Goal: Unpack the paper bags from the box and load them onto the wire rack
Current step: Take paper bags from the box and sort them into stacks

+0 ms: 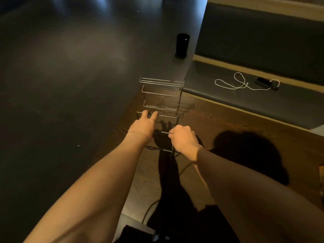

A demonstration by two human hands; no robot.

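A tiered metal wire rack [162, 92] stands at the corner of a large dark table, seen from above, its tiers stepping down toward me. No bags hang on it. My left hand [142, 124] reaches onto a middle tier, fingers extended and touching the wire bar. My right hand [184, 139] grips a lower wire bar of the rack with curled fingers. No paper bags and no box are visible in this view.
A large dark table [70, 76] fills the left. A black cylinder [182, 45] stands on its far right edge. A dark padded bench [245, 95] on the right carries a white cord [236, 83] and a small black device [263, 81]. Wooden floor lies below.
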